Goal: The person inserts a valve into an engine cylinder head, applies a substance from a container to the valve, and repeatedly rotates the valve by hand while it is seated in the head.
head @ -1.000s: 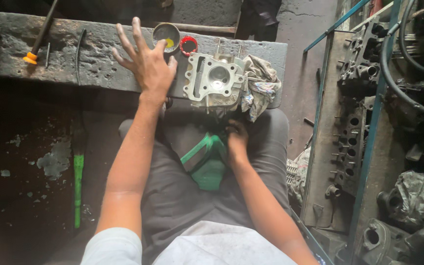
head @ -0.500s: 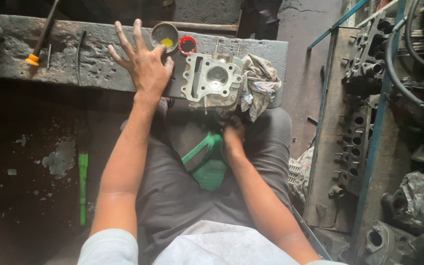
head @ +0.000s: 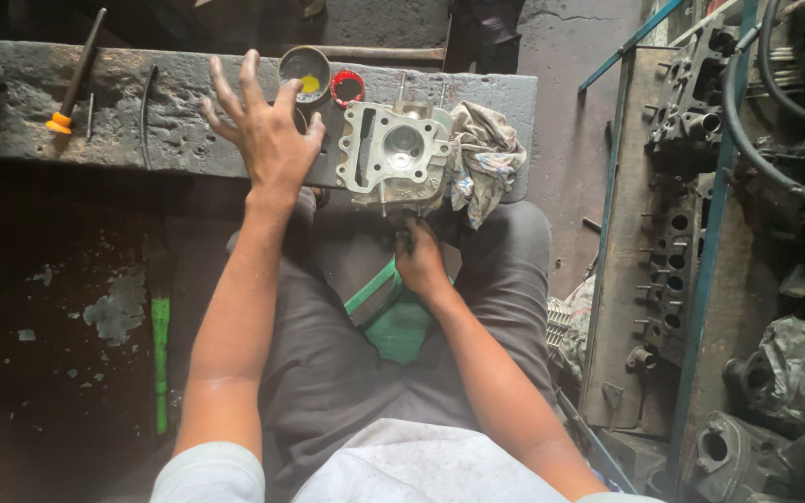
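A grey metal cylinder head [head: 395, 154] lies on the worn stone bench [head: 170, 121] in front of me. My left hand [head: 263, 130] is spread flat on the bench just left of it, fingers apart, holding nothing. My right hand [head: 419, 261] is low, under the near edge of the cylinder head, fingers curled against its underside; whether they grip a small part is hidden. A dirty rag [head: 484, 154] lies against the head's right side. Between my knees sits a green stool [head: 393, 312].
A small round tin with yellow paste [head: 305, 70] and a red ring [head: 347, 88] stand behind the head. An orange-handled screwdriver [head: 72, 79] lies far left. A green-handled tool [head: 160, 354] is on the floor. Engine parts fill a rack [head: 673, 233] at right.
My left hand has stayed spread on the bench, shifting very slightly. My right hand stays under the cylinder head's near edge. The view has tilted a little.
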